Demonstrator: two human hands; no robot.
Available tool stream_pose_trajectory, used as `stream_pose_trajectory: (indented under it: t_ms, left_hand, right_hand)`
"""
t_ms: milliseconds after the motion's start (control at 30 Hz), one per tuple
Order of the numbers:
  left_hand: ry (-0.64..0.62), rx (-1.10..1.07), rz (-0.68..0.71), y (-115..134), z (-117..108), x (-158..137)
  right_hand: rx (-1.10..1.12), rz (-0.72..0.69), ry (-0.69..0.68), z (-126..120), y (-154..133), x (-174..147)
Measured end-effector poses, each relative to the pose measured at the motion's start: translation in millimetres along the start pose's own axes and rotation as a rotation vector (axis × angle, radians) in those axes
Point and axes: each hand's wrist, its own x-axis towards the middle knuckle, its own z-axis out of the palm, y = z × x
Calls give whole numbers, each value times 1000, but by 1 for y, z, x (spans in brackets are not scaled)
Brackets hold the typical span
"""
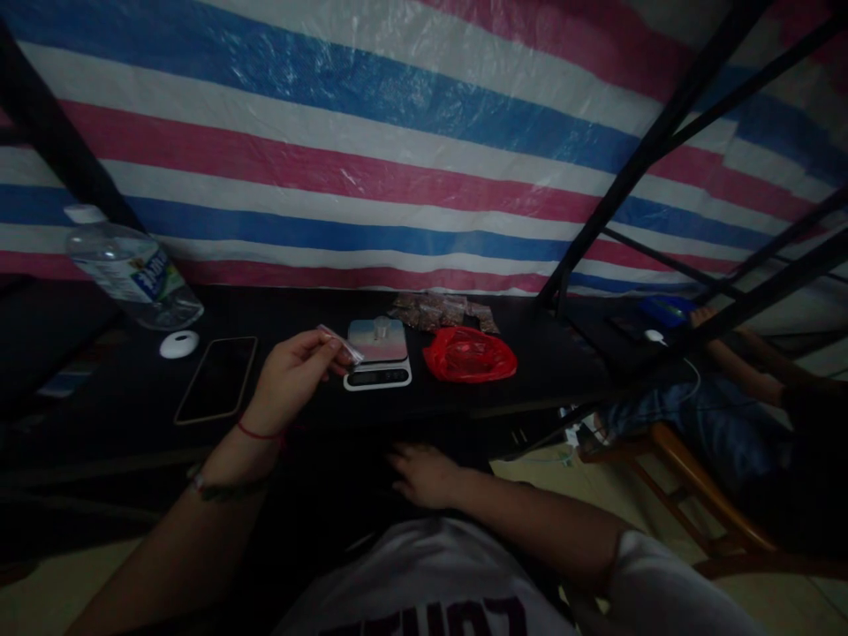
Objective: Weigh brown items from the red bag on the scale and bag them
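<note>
My left hand point(306, 360) pinches a small clear plastic bag point(345, 346) just at the left edge of a white digital scale point(377, 378). On the scale's plate sits a small clear object point(381, 329), too dim to name. My right hand point(424, 473) rests low near my lap, palm down, its fingers spread and holding nothing. Right of the scale lies a crumpled red plastic bag point(469, 355). Behind it are several small clear bags point(441, 311) with brownish contents.
A clear plastic bottle point(136, 269), a white rounded case point(178, 344) and a phone point(217, 380) stand or lie on the dark table point(291, 309) to the left. Black metal posts point(616, 194) rise at the right, where another person point(748, 424) sits on a wooden chair point(702, 486).
</note>
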Motion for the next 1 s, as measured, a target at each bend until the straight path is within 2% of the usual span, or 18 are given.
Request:
stream_pose_trajectory:
  t_ms: [33, 100, 167, 233, 267, 300, 333, 433, 467, 500, 533, 567, 600, 667, 767, 800, 867, 1000]
  left_hand:
    - [5, 2, 6, 1, 0, -1]
    - [9, 6, 12, 4, 0, -3]
    - [-3, 16, 9, 6, 1, -4]
    - [-14, 29, 11, 7, 1, -5]
    - [-17, 34, 17, 7, 0, -6]
    - [-17, 36, 28, 7, 0, -6]
    - [-16, 35, 40, 8, -2, -6]
    - [-41, 21, 67, 7, -5, -6]
    - [-60, 18, 68, 6, -6, -6]
    - [-84, 17, 62, 5, -6, -5]
    - [-116, 17, 50, 4, -6, -5]
    - [-152, 14, 34, 2, -6, -4]
    - [-193, 6, 16, 0, -4, -3]
    - [-284, -22, -28, -6, 1, -1]
    - [-406, -70, -90, -16, 13, -1]
    - [-436, -84, -106, -19, 18, -2]
    - [-482, -117, -135, -24, 29, -4]
    - [-512, -148, -194, -33, 47, -6]
  right_hand:
    - [31, -117, -15, 4, -14, 15]
    - [23, -240, 31, 13, -39, 45]
    - [5, -422, -30, 24, -60, 69]
    - [-15, -591, -57, 31, -71, 86]
    - [-10, -616, -59, 33, -72, 90]
    - [5, -574, -48, 33, -69, 93]
    - [27, -471, -26, 31, -64, 94]
    - [94, 65, 23, 18, -43, 85]
    - [101, 212, -28, 10, -36, 78]
    - [105, 287, -129, 0, -30, 70]
    - [98, 297, -260, -13, -26, 62]
    - [85, 227, -318, -27, -22, 52]
    - [113, 165, -295, -43, -20, 42]
    - [263, 134, -75, -78, -19, 24]
    - [471, -8, 407, -123, -21, 9]
    - [518, -52, 493, -132, -22, 8]
    - [554, -83, 542, -141, -23, 10]
    - [510, 13, 461, -139, -18, 20]
